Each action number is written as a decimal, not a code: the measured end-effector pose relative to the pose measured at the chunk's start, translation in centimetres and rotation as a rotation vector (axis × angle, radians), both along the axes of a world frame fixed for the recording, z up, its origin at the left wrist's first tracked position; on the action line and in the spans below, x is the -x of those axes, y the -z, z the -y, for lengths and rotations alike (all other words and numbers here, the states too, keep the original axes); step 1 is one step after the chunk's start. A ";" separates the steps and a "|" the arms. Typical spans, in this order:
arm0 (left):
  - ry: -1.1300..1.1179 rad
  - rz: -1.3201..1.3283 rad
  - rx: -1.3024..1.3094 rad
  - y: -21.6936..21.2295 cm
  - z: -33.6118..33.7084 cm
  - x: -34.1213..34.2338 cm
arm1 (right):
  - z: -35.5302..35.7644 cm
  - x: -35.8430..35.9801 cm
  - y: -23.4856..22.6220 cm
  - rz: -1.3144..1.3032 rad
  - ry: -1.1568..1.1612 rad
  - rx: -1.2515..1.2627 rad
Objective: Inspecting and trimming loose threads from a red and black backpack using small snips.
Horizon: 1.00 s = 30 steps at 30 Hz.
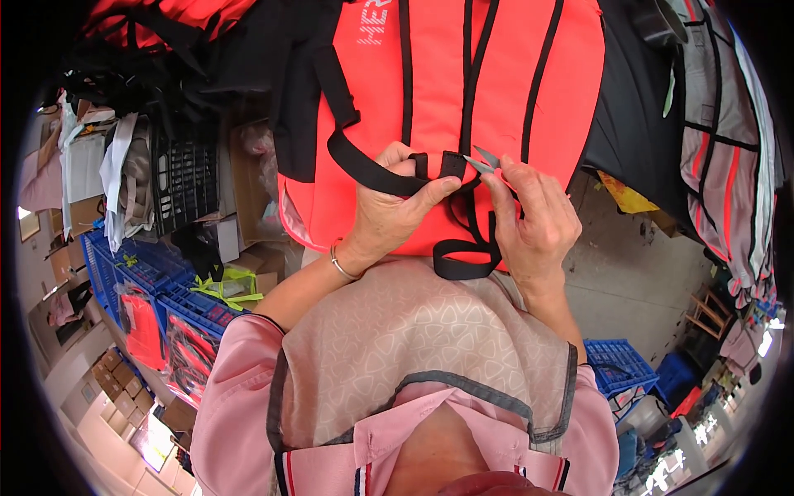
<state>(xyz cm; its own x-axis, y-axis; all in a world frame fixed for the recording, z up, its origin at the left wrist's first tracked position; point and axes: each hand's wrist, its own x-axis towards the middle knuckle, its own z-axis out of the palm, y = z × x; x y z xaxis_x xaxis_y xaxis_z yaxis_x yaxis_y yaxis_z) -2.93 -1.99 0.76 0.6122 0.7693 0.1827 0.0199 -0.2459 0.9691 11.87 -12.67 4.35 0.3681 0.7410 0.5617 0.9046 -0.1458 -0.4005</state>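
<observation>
A bright coral-red backpack (496,74) with black trim lies in front of me, its shoulder straps upward. My left hand (387,213) is closed on a black webbing strap (360,165), pinching its stitched end between thumb and fingers. My right hand (539,217) grips small thread snips (482,160), their pointed blades apart and beside the strap end. Below the blades hangs a loop of black webbing (463,266) near the bag's lower edge. What my curled fingers touch behind the strap is hidden.
A black plastic crate (184,178) and blue crates (157,269) with red pieces stand at left. Another blue crate (619,364) sits on the floor at lower right. Grey fabric pieces with black edging (719,107) hang at far right, beside black cloth (633,124).
</observation>
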 end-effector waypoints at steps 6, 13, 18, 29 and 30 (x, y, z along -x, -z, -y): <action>-0.030 -0.008 -0.027 0.9 0.0 0.2 | 0.1 0.0 -0.2 0.007 0.002 0.024; -0.041 -0.028 -0.123 0.9 0.0 0.0 | 0.4 -0.2 -0.5 -0.038 -0.011 0.027; -0.040 -0.020 -0.124 0.9 0.0 0.0 | 0.5 -0.3 -0.7 -0.037 -0.020 0.046; -0.029 -0.038 -0.153 1.1 -0.2 0.1 | 0.5 -0.3 -0.4 -0.036 -0.036 0.093; -0.030 -0.039 -0.153 1.1 -0.2 0.2 | 0.5 -0.3 -0.4 -0.037 -0.037 0.093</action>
